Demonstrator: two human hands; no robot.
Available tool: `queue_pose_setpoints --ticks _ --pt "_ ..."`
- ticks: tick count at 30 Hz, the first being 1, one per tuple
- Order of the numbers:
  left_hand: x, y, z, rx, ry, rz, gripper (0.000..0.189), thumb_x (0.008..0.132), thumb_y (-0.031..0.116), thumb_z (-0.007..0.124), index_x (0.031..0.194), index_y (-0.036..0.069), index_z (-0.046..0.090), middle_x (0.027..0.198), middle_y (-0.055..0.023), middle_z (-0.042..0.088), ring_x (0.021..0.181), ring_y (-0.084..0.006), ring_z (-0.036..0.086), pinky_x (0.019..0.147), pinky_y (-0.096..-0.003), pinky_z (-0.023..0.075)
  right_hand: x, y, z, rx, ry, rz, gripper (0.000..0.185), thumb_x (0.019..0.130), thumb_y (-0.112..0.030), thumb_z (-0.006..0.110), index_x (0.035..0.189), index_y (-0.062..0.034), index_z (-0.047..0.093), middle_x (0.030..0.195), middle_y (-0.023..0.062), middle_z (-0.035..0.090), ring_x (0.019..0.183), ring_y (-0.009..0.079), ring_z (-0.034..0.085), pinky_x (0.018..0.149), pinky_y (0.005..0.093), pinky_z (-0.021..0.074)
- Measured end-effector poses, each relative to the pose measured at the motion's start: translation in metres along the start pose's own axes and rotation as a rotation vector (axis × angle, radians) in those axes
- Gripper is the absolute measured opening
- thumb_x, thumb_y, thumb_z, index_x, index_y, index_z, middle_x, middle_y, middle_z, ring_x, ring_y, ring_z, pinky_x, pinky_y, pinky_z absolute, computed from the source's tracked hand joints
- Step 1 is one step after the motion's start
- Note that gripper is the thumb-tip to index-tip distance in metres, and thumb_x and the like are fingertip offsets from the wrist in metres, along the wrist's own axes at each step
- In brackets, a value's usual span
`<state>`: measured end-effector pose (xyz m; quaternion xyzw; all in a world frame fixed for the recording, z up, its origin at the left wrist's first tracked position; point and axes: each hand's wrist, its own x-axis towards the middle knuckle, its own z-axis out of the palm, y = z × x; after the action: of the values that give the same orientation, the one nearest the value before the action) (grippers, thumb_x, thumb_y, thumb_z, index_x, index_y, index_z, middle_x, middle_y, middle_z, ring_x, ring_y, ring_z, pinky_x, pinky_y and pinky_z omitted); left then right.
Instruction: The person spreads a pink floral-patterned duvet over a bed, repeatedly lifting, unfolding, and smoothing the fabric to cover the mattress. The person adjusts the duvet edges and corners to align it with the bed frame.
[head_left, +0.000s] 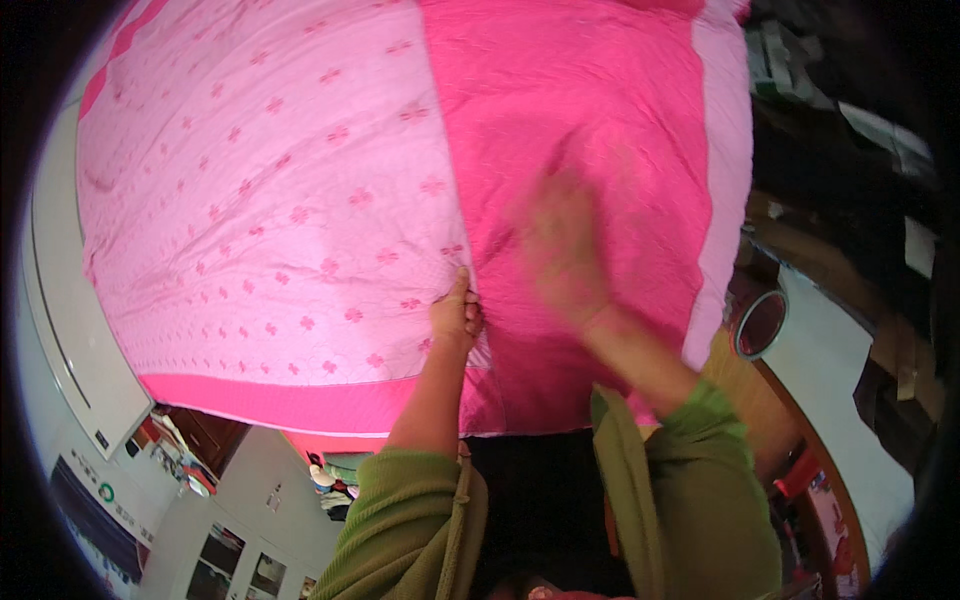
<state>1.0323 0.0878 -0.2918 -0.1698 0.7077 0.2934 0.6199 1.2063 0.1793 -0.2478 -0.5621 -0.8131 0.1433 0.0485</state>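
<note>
A large pink quilt (330, 247) is spread in front of me, its light pink side printed with small darker motifs. Beside that lies a plain bright pink section (555, 82) with a pale scalloped border on the right. My left hand (455, 316) grips the fabric at the line where the two pinks meet, thumb on top and fingers curled under. Over the bright pink section, my right hand (566, 244) is blurred by motion. Whether its fingers touch or hold the cloth cannot be made out. Creases run through the fabric around both hands.
To the left stands a long white appliance or cabinet (79, 300). Pale cabinet doors (232, 517) with glass panes are at lower left. A round, red-centred object (759, 325) sits right of the quilt, near dark piled items (817, 172).
</note>
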Motion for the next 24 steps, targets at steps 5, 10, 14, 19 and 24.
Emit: queue_pose_setpoints --ticks 5,10,14,19,24 --pt "0.001 0.0 0.002 0.008 -0.013 0.004 0.045 0.079 0.047 0.071 0.061 0.014 0.046 0.043 0.0031 0.038 0.03 -0.0088 0.027 0.029 -0.0212 0.0211 -0.068 0.02 0.044 0.078 -0.032 -0.353 0.052 0.086 -0.038 0.051 0.134 -0.017 0.047 0.145 0.0067 0.035 0.135 0.0342 0.029 0.11 0.05 0.0228" --pt "-0.006 0.008 0.002 0.055 0.021 -0.027 0.047 0.078 0.052 0.069 0.06 0.017 0.044 0.041 0.0051 0.036 0.028 -0.0077 0.026 0.027 -0.0212 0.0195 -0.046 0.196 -0.069 -0.59 -0.036 0.223 0.06 0.091 -0.044 0.045 0.145 -0.0236 0.029 0.149 0.0076 0.03 0.138 0.0308 0.022 0.111 0.0528 0.0169" --pt "-0.002 0.005 0.003 0.08 -0.05 -0.021 0.047 0.079 0.057 0.065 0.06 0.02 0.043 0.04 0.0075 0.035 0.028 -0.0064 0.025 0.027 -0.0196 0.0184 -0.084 0.244 -0.069 -0.35 0.346 0.627 0.055 0.096 -0.038 0.04 0.143 -0.0117 0.031 0.15 0.0121 0.028 0.14 0.0345 0.019 0.112 0.0527 0.0134" --pt "-0.012 0.005 -0.002 0.03 -0.101 0.087 0.046 0.079 0.051 0.07 0.063 0.014 0.047 0.043 0.004 0.037 0.031 -0.0086 0.026 0.03 -0.0222 0.0192 -0.128 0.06 -0.007 0.027 0.205 0.331 0.051 0.088 -0.022 0.05 0.136 -0.0059 0.042 0.144 0.0161 0.036 0.136 0.0372 0.026 0.112 0.0501 0.0177" --pt "-0.054 -0.024 0.018 0.282 -0.044 0.487 0.049 0.084 0.05 0.064 0.059 0.009 0.052 0.045 0.0004 0.043 0.034 -0.0092 0.034 0.032 -0.022 0.0235 -0.183 0.058 0.016 0.274 -0.137 0.044 0.058 0.08 -0.032 0.06 0.134 -0.0179 0.047 0.144 0.0147 0.036 0.135 0.0315 0.029 0.109 0.0554 0.0203"
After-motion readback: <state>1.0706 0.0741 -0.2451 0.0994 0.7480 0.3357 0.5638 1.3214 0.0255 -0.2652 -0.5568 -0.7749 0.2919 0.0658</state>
